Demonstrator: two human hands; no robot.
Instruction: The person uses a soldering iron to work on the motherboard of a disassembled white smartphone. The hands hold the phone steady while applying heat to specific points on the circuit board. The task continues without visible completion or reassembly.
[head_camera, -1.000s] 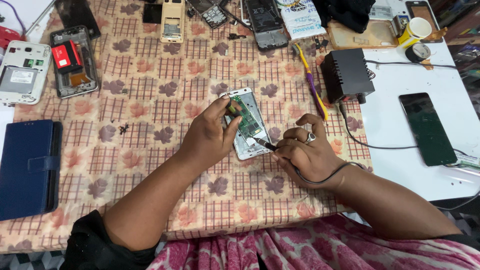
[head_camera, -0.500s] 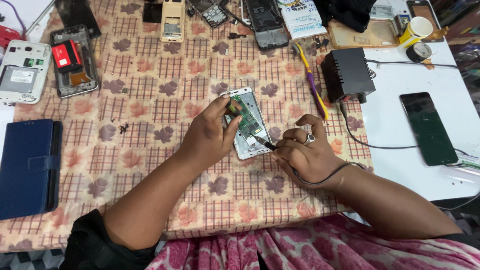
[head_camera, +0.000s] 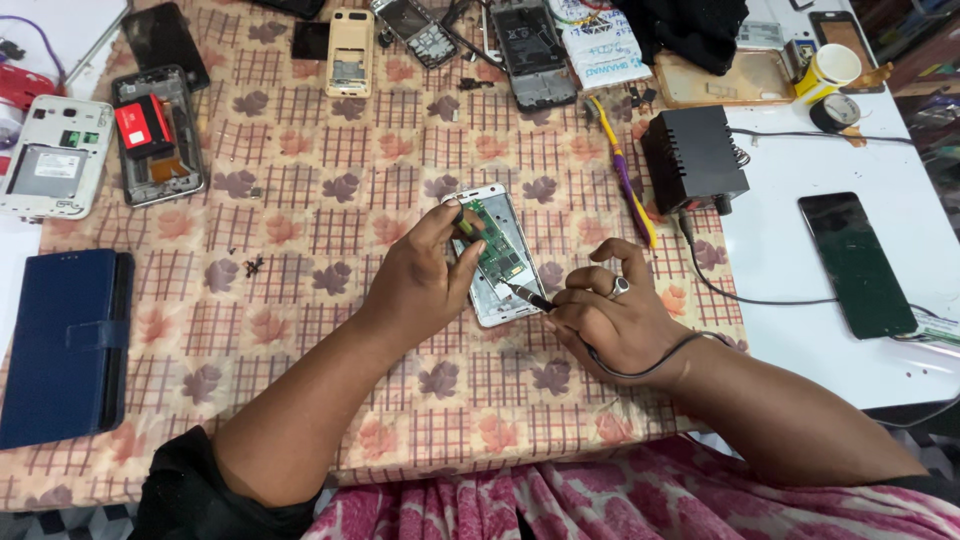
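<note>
An opened white phone (head_camera: 497, 256) lies on the patterned cloth, its green circuit board (head_camera: 496, 245) exposed. My left hand (head_camera: 418, 282) rests on the phone's left side, thumb and finger pressing on the board's upper end. My right hand (head_camera: 610, 322) grips a soldering iron (head_camera: 530, 297), whose dark tip touches the board's lower part. The iron's black cable (head_camera: 640, 368) loops over my right wrist.
A black soldering station (head_camera: 692, 158) stands right of the phone, with a yellow and purple tool (head_camera: 624, 172) beside it. A dark phone (head_camera: 856, 263) lies on the white table. Dismantled phones (head_camera: 150, 133) line the back and left. A blue wallet case (head_camera: 62, 343) lies front left.
My hands have hardly shifted. The iron's tip stays on the board, and the left fingers have slid slightly along the board's top.
</note>
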